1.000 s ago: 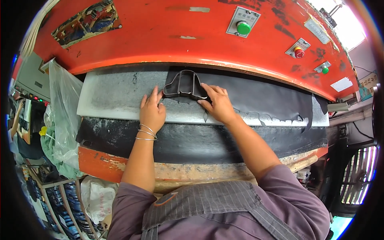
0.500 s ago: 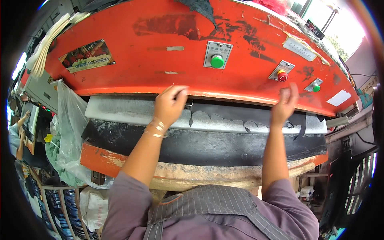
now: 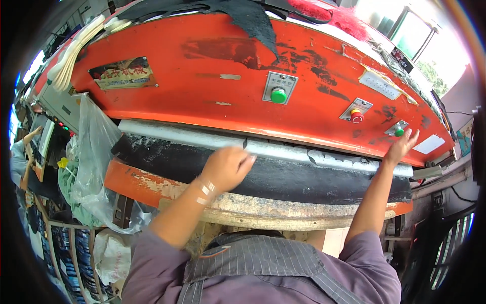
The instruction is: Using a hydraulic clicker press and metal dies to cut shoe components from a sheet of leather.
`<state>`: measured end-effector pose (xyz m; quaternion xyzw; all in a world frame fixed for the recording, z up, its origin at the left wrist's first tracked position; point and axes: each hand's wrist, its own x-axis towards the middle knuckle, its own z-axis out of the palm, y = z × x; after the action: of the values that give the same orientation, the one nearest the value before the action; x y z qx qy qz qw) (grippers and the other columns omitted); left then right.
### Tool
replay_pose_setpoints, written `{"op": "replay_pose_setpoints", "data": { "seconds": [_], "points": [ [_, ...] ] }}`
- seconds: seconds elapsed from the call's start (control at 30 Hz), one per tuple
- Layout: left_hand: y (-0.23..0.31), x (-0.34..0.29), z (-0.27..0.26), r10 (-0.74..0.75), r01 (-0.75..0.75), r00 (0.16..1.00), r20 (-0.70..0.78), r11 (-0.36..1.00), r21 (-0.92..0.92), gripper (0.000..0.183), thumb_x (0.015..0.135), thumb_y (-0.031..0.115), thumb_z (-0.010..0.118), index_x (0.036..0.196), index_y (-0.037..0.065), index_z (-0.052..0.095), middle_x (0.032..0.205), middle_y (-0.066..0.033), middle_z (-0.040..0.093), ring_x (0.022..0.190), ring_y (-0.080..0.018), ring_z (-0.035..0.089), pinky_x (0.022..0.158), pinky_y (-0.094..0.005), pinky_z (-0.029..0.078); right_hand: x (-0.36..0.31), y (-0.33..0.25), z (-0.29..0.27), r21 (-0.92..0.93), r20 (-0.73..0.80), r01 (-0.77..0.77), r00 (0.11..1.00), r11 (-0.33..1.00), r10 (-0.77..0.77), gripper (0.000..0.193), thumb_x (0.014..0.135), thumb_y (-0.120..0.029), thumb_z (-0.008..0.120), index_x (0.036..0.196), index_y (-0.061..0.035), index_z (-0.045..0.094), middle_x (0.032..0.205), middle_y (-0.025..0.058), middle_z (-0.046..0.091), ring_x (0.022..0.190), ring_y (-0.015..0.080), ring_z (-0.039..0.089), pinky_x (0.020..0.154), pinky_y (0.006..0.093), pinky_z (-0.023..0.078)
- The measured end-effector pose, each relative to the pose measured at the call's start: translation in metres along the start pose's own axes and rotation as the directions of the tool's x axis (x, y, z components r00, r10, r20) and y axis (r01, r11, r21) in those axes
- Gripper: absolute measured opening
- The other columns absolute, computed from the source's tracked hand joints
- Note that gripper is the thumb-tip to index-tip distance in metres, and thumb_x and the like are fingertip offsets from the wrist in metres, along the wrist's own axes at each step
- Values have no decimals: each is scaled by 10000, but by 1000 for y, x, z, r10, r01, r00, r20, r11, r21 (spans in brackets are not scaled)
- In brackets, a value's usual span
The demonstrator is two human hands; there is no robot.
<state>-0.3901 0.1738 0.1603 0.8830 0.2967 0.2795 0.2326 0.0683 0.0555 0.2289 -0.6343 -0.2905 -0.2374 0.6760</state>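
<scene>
My left hand [image 3: 230, 167] is loosely curled, thumb outward, above the dark mat [image 3: 298, 180] in front of the orange-red press; no object shows in it. Pale adhesive strips [image 3: 204, 193] are on its wrist. My right hand [image 3: 401, 148] is open with fingers stretched, right beside the small green push button [image 3: 399, 133]; whether a fingertip touches the button I cannot tell. Between the mat and the press's upper beam [image 3: 202, 104] runs a pale grey bed [image 3: 197, 136]. Dark cut-edged material [image 3: 338, 158] lies on it, mostly hidden under the beam.
A red stop button [image 3: 357, 117] and a larger green button [image 3: 278, 95] sit on the beam. A worn wooden ledge [image 3: 273, 214] borders the front. Clear plastic sheeting [image 3: 96, 152] hangs at left. White gloves [image 3: 76, 50] lie on top. Another person's arm [image 3: 31, 136] shows far left.
My right hand has moved right and out from the press opening to the small green button. My left hand has drawn back toward me. The bed and dark material now show less below the beam.
</scene>
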Motion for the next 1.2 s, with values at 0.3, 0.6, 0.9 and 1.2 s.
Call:
{"op": "replay_pose_setpoints", "data": {
  "seconds": [0.3,0.6,0.9,1.2],
  "points": [
    [4,-148,27,-257,258,966,-16,959,120,204,819,261,624,760,69,659,820,-74,595,840,-279,565,787,-412,450,-134,-149,99,423,393,478,668,769,-632,330,800,-56,689,1123,-39,622,1112,100,630,1037,212,585,906,342,455],
    [7,-176,26,-334,316,915,224,942,116,254,784,295,650,695,58,676,756,-111,625,777,-307,599,724,-416,474,-234,-178,169,735,517,506,12,451,-856,186,771,-95,647,953,-55,653,809,64,624,796,244,588,752,366,482],
    [-124,-50,37,-43,60,997,-65,959,276,409,849,272,616,1174,25,604,1216,-144,588,1151,-315,528,972,-415,406,-345,-126,284,690,697,676,-526,258,-487,189,837,-209,516,871,-132,685,917,48,681,959,211,626,803,353,453],
    [-138,-40,48,-117,126,991,-57,976,177,437,834,253,630,1212,38,591,1214,-124,595,1178,-305,506,1003,-424,377,-249,-84,230,-141,976,527,216,838,29,264,800,-84,556,1048,7,575,871,231,670,804,379,665,722,458,529]
  ]
}}
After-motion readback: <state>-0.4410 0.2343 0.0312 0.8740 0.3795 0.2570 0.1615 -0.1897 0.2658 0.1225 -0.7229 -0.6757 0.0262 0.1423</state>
